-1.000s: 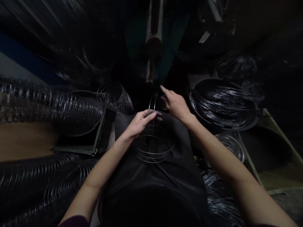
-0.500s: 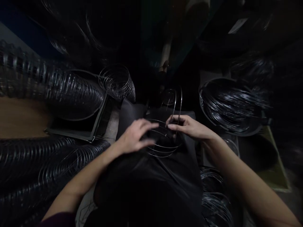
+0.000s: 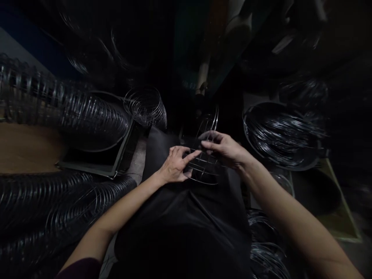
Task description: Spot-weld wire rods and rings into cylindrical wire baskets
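Reference item: the wire frame (image 3: 203, 172), a small cage of stacked hoops and cross wires. I see it lying on the black cloth (image 3: 186, 217) over the person's lap, in the centre of my head view.

1. Left hand (image 3: 176, 166): it rests on the near-left edge of the wire frame. The fingers are apart, the index finger stretched across the top wires and the others curled lightly beside it. It touches the frame without closing round it.
2. Right hand (image 3: 225, 149): it sits over the far-right edge of the wire frame. Thumb and fingertips are pressed together on a thin wire ring (image 3: 213, 120), which stands upright at the far side of the frame (its lower end is lost among the frame's wires).
3. Right of the wire frame, well apart: a round pan (image 3: 316, 153) heaped with loose rings.
4. Left of the wire frame: a flat tray (image 3: 122, 155) bearing a long coil (image 3: 72, 112) of rings.
5. Far-left of the wire frame, near: a small coil (image 3: 147, 106).
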{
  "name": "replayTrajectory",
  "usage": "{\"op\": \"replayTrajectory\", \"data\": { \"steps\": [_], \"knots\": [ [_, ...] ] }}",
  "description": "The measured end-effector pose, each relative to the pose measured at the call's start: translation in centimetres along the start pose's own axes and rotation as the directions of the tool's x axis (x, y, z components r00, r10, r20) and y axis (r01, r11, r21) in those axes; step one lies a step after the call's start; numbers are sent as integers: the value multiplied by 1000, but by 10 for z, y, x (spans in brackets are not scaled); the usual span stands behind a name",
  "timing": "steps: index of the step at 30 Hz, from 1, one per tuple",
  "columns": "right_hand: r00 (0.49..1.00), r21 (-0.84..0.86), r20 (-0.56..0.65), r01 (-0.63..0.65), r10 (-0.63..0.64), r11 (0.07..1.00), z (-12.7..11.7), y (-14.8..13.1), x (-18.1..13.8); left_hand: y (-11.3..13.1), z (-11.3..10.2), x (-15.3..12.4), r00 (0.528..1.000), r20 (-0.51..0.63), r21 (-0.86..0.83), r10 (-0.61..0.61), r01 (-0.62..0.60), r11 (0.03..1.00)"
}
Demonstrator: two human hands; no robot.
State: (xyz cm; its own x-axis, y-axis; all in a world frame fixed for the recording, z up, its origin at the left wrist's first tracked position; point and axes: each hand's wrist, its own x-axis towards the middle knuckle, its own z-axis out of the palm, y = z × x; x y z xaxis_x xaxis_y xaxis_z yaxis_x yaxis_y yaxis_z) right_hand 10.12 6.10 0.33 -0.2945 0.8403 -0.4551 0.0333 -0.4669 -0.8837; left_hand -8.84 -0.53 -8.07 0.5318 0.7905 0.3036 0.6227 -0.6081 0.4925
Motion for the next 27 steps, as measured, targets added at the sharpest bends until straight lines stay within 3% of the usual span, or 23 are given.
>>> {"op": "replayTrajectory", "data": {
  "steps": [6,12,16,19,23,27],
  "knots": [
    [987,-93,-80,131,-138,987,-6,-3,10,-6,-2,21,996,-73,8,-42,43,999],
    [972,97,-147,199,-184,975,-8,-27,47,-23,-27,59,999,-11,75,-35,36,997],
    [972,119,-136,209,-192,971,-7,-34,61,-32,-33,77,1000,-6,106,-18,19,994],
    [971,155,-141,216,-195,964,-10,-43,68,-41,-33,87,987,-157,44,13,-6,999],
    [963,179,-156,246,-220,953,-11,-59,84,-54,-35,102,895,-443,-27,48,-67,997],
    [955,171,-150,279,-255,945,-15,-64,101,-65,-39,118,900,-430,8,66,-70,998]
  ]
}}
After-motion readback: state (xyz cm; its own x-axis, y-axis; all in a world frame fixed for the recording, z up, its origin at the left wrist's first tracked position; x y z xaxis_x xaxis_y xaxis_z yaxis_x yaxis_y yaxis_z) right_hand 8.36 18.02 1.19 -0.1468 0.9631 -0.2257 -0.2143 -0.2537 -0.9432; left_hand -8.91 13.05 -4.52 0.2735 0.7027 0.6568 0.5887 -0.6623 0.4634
